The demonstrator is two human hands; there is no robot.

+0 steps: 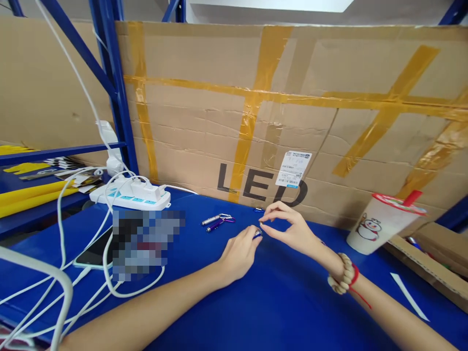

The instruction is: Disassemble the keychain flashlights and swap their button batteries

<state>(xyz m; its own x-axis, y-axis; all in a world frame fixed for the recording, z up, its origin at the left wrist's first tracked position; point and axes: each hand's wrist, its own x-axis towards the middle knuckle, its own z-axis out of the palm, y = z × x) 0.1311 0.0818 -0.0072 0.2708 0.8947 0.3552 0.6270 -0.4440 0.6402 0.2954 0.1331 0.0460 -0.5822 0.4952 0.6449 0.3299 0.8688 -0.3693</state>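
Note:
My left hand [239,253] is closed around a small blue and silver metal object [258,233], mostly hidden by the fingers. Just right of it, my right hand [288,226] pinches a tiny piece [261,223] between thumb and forefinger, too small to make out. To the left of the hands, a silver keychain light [211,220] and a purple one [215,225] lie side by side on the blue table [285,302], with carabiner clips. Another small blue item [258,210] rests behind the hands, near the cardboard.
A white power strip [131,195] with tangled cables and a phone [95,251] occupy the left side. Taped cardboard [197,126] stands along the back. At right are a drink cup [383,224], a cardboard tray [427,273] and a white strip [408,296].

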